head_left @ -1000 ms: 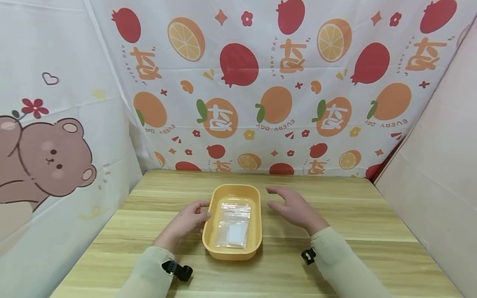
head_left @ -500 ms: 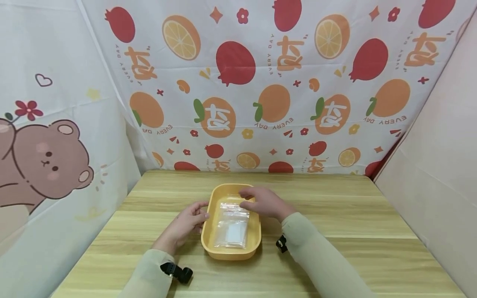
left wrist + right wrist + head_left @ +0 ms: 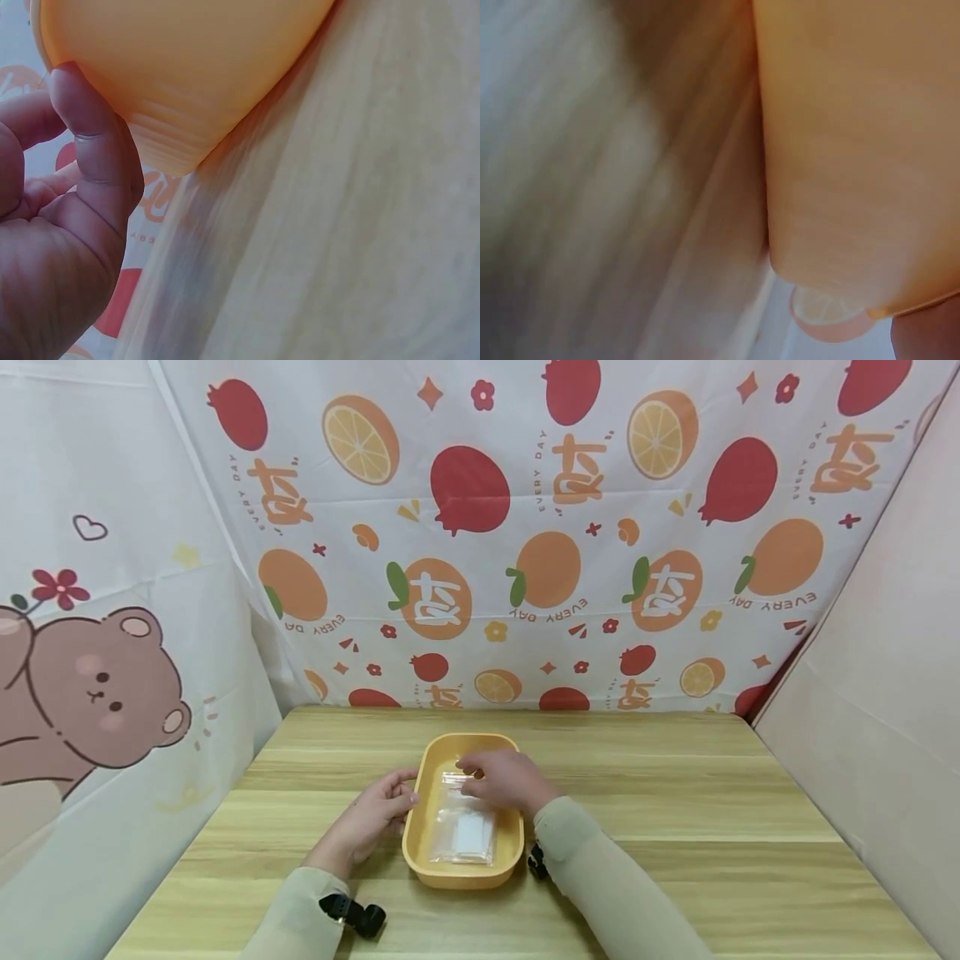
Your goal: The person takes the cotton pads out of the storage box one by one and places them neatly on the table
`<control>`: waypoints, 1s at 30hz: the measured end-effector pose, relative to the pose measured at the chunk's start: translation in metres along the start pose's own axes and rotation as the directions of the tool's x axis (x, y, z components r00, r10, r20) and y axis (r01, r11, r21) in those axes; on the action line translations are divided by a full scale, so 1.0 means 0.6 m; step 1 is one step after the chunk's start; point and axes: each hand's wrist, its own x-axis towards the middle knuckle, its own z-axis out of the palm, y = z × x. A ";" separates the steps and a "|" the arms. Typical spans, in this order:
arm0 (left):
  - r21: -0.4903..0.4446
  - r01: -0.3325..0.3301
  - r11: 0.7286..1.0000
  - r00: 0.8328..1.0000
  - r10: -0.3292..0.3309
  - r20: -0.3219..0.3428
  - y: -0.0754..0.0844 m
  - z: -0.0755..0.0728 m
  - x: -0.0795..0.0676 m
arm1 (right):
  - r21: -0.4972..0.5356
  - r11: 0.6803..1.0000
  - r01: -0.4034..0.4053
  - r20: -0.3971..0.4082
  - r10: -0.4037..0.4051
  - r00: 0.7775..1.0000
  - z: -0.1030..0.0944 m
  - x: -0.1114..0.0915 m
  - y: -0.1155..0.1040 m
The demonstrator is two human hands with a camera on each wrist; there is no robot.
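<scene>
A yellow oval-cornered tray (image 3: 465, 881) stands on the wooden table, holding clear zip bags (image 3: 444, 837) with white flat pieces in them. My left hand (image 3: 367, 817) is at the tray's left side, thumb at the rim and fingers by the outer wall. In the left wrist view the thumb (image 3: 88, 142) hooks up to the tray's edge (image 3: 180, 112). My right hand (image 3: 510, 779) reaches over the right rim, its thumb and forefinger apart above the zip end of the bags. The right wrist view shows mostly the tray's outer wall (image 3: 855, 172), with a sliver of hand (image 3: 930, 334).
The wood-grain table (image 3: 675, 793) reaches back to a fruit-print cloth (image 3: 480, 568). A bear-print cloth (image 3: 217, 693) hangs on the left and a plain pale cloth (image 3: 877, 693) on the right. Black straps with small devices sit on both wrists.
My right hand has moved left from beside the tray, over its right rim, to above the bags. The left hand has stayed at the tray's left rim.
</scene>
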 end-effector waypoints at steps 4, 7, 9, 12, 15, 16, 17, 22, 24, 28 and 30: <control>-0.006 0.007 1.000 1.000 -0.007 -0.003 0.001 0.000 0.002 | -0.050 0.999 -0.003 -0.007 0.002 1.000 0.003 0.002 -0.004; -0.006 0.007 1.000 1.000 -0.007 -0.004 0.001 -0.001 0.003 | -0.107 0.994 0.015 0.024 -0.013 1.000 0.005 0.003 -0.005; -0.005 0.002 1.000 1.000 -0.002 0.003 0.000 -0.002 0.002 | -0.147 0.989 0.031 0.049 -0.024 0.999 0.006 0.003 -0.005; -0.002 -0.008 1.000 1.000 0.008 0.019 -0.001 -0.002 0.000 | -0.193 0.980 0.044 0.093 -0.026 0.995 0.006 0.000 -0.008; -0.012 -0.013 1.000 1.000 0.013 0.024 -0.003 0.000 0.000 | -0.239 0.970 0.041 0.122 -0.012 0.992 0.006 -0.002 -0.012; -0.016 -0.014 1.000 1.000 0.014 0.024 -0.004 0.001 0.000 | -0.255 0.966 0.041 0.129 -0.008 0.992 0.006 -0.003 -0.014; -0.020 -0.014 1.000 1.000 0.015 0.027 -0.005 0.001 -0.001 | -0.268 0.963 0.040 0.133 -0.004 0.991 0.006 -0.004 -0.016; -0.031 -0.005 1.000 1.000 0.006 0.028 -0.005 0.000 -0.002 | -0.292 0.954 0.061 0.136 -0.022 0.990 0.007 -0.003 -0.016; -0.030 -0.001 1.000 1.000 0.002 0.024 -0.006 0.000 -0.001 | -0.291 0.955 0.066 0.135 -0.027 0.991 0.008 -0.002 -0.014; -0.024 0.000 1.000 1.000 0.001 0.019 -0.008 0.000 0.001 | -0.285 0.957 0.051 0.134 -0.013 0.991 0.006 -0.003 -0.014; -0.023 -0.002 1.000 1.000 0.002 0.020 -0.008 0.001 0.001 | -0.268 0.963 0.040 0.125 -0.007 0.992 0.003 -0.004 -0.016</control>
